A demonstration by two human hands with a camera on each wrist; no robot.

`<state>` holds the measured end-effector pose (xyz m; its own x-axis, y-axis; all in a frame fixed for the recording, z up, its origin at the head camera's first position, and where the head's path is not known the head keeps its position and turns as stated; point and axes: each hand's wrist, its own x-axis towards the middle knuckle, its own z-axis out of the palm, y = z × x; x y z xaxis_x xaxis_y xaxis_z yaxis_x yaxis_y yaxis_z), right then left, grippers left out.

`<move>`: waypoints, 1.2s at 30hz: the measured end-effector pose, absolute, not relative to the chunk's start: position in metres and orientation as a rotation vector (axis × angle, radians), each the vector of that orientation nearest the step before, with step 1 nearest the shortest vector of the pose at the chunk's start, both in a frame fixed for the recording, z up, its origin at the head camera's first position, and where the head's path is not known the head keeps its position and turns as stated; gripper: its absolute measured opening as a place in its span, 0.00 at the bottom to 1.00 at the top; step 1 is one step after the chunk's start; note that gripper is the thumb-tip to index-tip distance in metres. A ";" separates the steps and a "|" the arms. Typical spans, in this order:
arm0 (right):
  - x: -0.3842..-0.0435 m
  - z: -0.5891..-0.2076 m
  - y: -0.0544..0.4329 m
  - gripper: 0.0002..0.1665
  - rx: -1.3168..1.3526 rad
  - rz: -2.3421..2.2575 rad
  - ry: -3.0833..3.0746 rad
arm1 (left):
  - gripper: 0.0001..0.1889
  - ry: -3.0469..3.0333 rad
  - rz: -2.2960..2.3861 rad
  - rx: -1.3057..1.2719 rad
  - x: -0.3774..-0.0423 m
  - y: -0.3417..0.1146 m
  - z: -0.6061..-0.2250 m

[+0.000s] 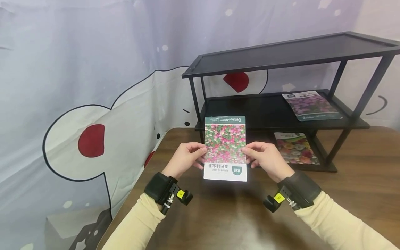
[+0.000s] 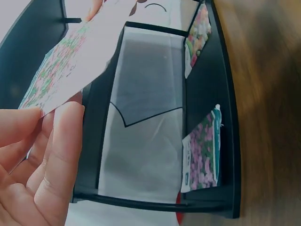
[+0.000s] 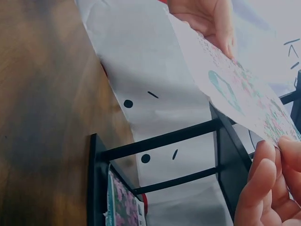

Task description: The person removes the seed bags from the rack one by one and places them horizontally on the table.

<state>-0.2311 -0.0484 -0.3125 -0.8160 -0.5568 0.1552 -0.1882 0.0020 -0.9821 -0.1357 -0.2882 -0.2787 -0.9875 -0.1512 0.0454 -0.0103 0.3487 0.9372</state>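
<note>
A flower seed packet with a pink-flower picture is held up by both hands, its lettering upside down in the head view. My left hand pinches its left edge between thumb and fingers. On the opposite edge, my right hand does the same. The packet is raised above the table in front of a black shelf rack. Both wrist views show it slanting between the two hands, its front partly washed out by glare.
A purple-flower packet lies on the middle shelf at right. Below it, a multicoloured-flower packet lies on the bottom shelf. Another pink-purple packet is at that shelf's other end. The rack stands on a wooden table before a printed curtain.
</note>
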 end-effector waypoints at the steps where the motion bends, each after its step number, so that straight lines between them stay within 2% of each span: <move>1: -0.231 -0.314 -0.048 0.20 -0.778 -1.891 1.995 | 0.11 -2.488 -1.696 0.147 -0.135 -0.288 -0.279; 22: -0.226 -0.341 -0.053 0.19 -0.711 -1.850 1.928 | 0.13 -2.546 -1.656 0.184 -0.122 -0.299 -0.304; 36: -0.216 -0.347 -0.059 0.19 -0.714 -1.784 1.923 | 0.10 -2.579 -1.629 0.234 -0.100 -0.289 -0.286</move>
